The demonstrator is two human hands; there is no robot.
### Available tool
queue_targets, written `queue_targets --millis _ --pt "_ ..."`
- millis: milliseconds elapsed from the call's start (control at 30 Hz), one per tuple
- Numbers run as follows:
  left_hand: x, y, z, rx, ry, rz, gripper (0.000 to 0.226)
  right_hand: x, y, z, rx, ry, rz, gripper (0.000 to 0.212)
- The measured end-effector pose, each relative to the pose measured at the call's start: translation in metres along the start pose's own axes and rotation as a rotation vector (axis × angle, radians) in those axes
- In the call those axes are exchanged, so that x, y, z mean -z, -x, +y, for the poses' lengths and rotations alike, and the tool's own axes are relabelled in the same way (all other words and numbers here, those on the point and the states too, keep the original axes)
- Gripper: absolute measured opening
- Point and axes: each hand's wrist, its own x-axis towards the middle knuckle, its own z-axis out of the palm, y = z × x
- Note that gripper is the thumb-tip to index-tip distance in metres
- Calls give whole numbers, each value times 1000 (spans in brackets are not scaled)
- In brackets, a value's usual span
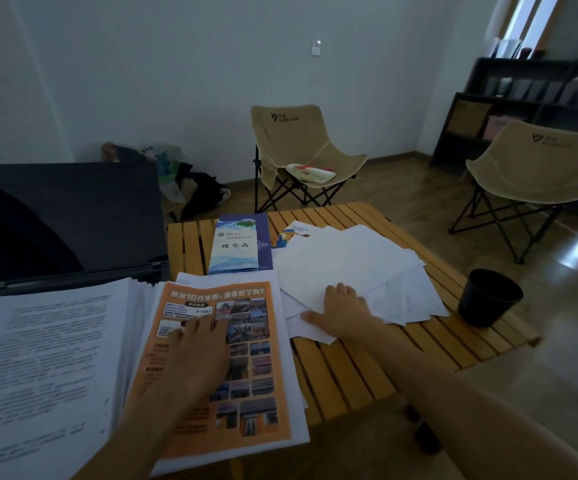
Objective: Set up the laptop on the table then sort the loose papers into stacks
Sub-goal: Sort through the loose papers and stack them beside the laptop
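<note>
An open black laptop (69,216) stands at the far left of the slatted wooden table (349,368), its screen dark. A thick stack of printed white pages (41,362) lies over its keyboard area. Beside that lies an orange flyer (246,375) on top of white sheets; my left hand (199,348) rests flat on it with fingers spread. My right hand (341,311) lies flat on a fanned spread of loose white papers (353,268) in the middle of the table. A blue-and-white brochure (235,245) lies on a purple booklet behind the flyer.
A black cup (488,297) stands near the table's right edge. A colourful leaflet (292,233) peeks from under the white papers. Two beige folding chairs (298,150) (536,168) stand beyond the table, one with a tray on its seat. Bags lie by the wall; dark shelving stands at right.
</note>
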Motion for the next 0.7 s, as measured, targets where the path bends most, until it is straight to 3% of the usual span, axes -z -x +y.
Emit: queue_targets --millis 167,233,367,500,600,700 --pt "-2 2 3 4 -8 17 49 -13 0 -2 150 326 132 51" --pt "-3 1 4 8 -10 17 50 -5 -1 8 201 280 177 33" --pt "-3 0 3 16 9 22 48 27 7 41 109 -34 371 12" --pt "0 1 2 13 92 19 44 96 33 75 3 -430 729 23" --pt "8 2 3 28 205 23 41 151 53 92 121 -793 682 23" --pt "26 6 15 -15 666 84 16 180 61 105 259 -1068 496 28"
